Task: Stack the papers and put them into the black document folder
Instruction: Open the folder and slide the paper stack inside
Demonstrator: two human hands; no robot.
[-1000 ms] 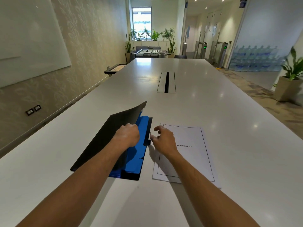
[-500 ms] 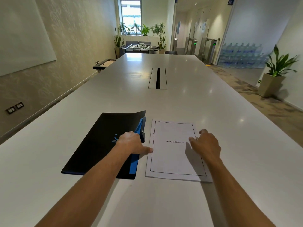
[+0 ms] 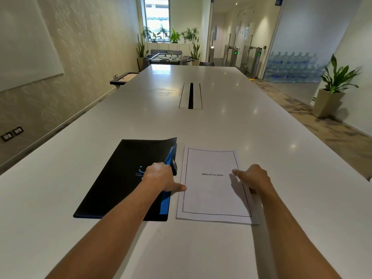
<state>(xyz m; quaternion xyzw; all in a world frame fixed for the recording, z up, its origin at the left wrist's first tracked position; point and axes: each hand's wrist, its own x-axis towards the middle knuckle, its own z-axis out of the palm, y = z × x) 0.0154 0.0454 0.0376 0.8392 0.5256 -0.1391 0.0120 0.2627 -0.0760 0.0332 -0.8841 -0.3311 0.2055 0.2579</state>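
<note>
A black document folder (image 3: 120, 178) with a blue inner edge lies on the white table (image 3: 201, 125), its cover nearly flat. Right beside it sits a stack of white papers (image 3: 209, 190) with "BIBLIOGRAPHY" on the top sheet. My left hand (image 3: 161, 177) rests on the folder's right edge, fingers curled, thumb reaching to the papers' left edge. My right hand (image 3: 252, 178) lies on the right side of the stack, fingers bent over its right edge. Whether those fingers grip the sheets is hidden.
A cable slot (image 3: 190, 95) runs along the table's middle farther away. A potted plant (image 3: 332, 91) stands on the floor at the right. A small side table (image 3: 124, 78) sits by the left wall. A whiteboard (image 3: 26, 39) hangs there.
The folder cover, lifted a second ago, has dropped nearly flat under my left hand. My right hand moved from the papers' left edge to their right side.
</note>
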